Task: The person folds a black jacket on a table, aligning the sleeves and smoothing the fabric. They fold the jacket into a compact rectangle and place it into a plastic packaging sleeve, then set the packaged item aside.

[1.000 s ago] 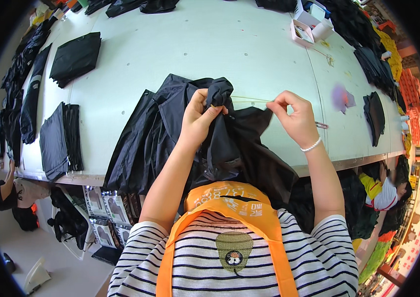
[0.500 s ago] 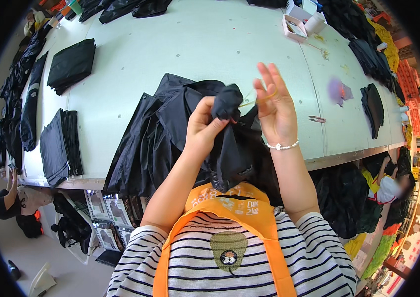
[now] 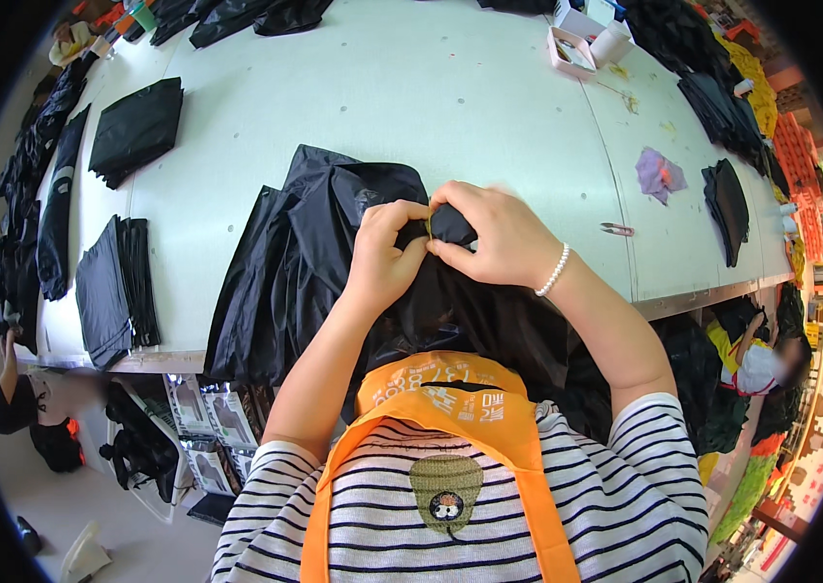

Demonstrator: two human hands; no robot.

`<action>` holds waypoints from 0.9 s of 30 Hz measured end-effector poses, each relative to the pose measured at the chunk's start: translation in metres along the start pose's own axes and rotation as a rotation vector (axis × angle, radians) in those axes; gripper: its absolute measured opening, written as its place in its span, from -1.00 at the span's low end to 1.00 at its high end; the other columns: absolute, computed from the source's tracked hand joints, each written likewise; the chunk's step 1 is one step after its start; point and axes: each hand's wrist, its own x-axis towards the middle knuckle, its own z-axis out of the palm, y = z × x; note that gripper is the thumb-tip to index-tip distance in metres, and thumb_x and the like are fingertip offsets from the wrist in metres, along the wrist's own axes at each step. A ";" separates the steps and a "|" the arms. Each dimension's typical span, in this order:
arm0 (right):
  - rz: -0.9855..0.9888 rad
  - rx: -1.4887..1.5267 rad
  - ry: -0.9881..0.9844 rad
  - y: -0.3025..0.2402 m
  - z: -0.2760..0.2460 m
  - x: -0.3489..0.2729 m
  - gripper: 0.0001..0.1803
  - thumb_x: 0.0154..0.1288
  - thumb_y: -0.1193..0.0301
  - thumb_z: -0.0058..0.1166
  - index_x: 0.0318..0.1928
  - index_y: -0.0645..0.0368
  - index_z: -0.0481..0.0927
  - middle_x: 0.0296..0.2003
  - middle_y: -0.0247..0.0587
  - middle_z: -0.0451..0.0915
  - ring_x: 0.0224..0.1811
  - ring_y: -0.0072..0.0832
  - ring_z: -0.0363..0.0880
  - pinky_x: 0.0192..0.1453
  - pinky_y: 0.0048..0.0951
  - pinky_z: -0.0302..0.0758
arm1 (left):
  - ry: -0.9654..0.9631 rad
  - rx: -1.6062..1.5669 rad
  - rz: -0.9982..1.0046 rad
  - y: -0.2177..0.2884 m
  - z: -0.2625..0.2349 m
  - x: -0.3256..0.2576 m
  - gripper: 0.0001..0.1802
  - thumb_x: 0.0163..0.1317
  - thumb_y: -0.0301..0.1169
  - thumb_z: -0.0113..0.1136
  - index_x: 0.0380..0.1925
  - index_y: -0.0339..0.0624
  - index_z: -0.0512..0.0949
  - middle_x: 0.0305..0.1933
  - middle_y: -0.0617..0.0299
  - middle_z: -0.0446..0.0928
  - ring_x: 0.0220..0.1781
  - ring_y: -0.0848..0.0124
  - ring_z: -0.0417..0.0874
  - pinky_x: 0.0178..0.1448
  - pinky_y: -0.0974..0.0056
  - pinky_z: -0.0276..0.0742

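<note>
A large black, thin, slightly shiny cloth (image 3: 285, 262), perhaps a garment, lies in folds over the table's near edge and hangs down in front of me. Part of it is bunched into a rounded knob (image 3: 452, 225) between my hands. Around the knob's neck runs a thin yellow band (image 3: 429, 224), likely elastic. My left hand (image 3: 384, 255) pinches the cloth beside the band, thumb and fingers closed. Curled over the knob from the other side, my right hand (image 3: 499, 235) is closed on it, its thumb and forefinger at the band. The fingertips of both hands nearly meet.
Folded black cloths (image 3: 137, 126) lie at the left, with a stack (image 3: 118, 291) nearer. Small thread snips (image 3: 617, 229), a purple cloth scrap (image 3: 661, 175) and a folded black piece (image 3: 726, 209) lie right. A pink box (image 3: 571, 52) stands far right. Other people work beyond both sides.
My right hand, spread and raised with the yellow band stretched from it, has come left and down onto the knob. The band now sits at the neck; my left hand stays close by.
</note>
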 end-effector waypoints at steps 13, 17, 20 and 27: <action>0.158 -0.212 0.066 0.010 -0.022 -0.045 -0.83 0.07 0.40 0.25 -0.46 0.13 0.50 -0.57 -0.35 0.46 -0.60 -0.51 0.36 -0.39 -0.50 0.27 | 0.196 -1.246 -0.489 -0.014 0.009 0.006 -0.85 0.26 -0.45 0.09 -0.20 -0.24 0.47 -0.27 0.19 0.55 -0.25 0.47 0.53 -0.04 0.41 0.41; 0.370 1.312 0.089 0.007 -0.025 -0.067 -0.81 0.29 0.35 0.08 -0.40 0.18 0.48 -0.55 -0.35 0.44 -0.56 -0.64 0.30 -0.45 -0.62 0.20 | 0.080 -1.291 -0.435 -0.025 0.016 0.007 -0.83 0.27 -0.44 0.03 -0.18 -0.26 0.45 -0.31 0.17 0.53 -0.22 0.44 0.51 -0.05 0.40 0.41; 0.017 1.690 0.523 -0.001 0.001 -0.034 -0.76 0.38 0.45 -0.08 -0.02 0.28 0.49 -0.17 -0.12 0.56 -0.24 -0.58 0.46 -0.15 -0.61 0.36 | 0.067 -1.456 -0.461 -0.010 0.026 0.008 -0.76 0.28 -0.43 0.00 -0.08 -0.26 0.45 -0.28 0.20 0.51 -0.22 0.44 0.50 -0.03 0.41 0.39; 0.500 1.295 0.881 0.020 0.027 0.006 -0.45 0.26 0.35 0.19 0.18 0.37 0.39 0.06 -0.05 0.53 -0.10 -0.42 0.63 -0.13 -0.60 0.50 | 0.126 -1.229 -0.457 0.022 0.035 0.003 -0.70 0.25 -0.49 0.05 -0.01 -0.26 0.45 -0.15 0.22 0.55 -0.15 0.47 0.53 0.03 0.39 0.40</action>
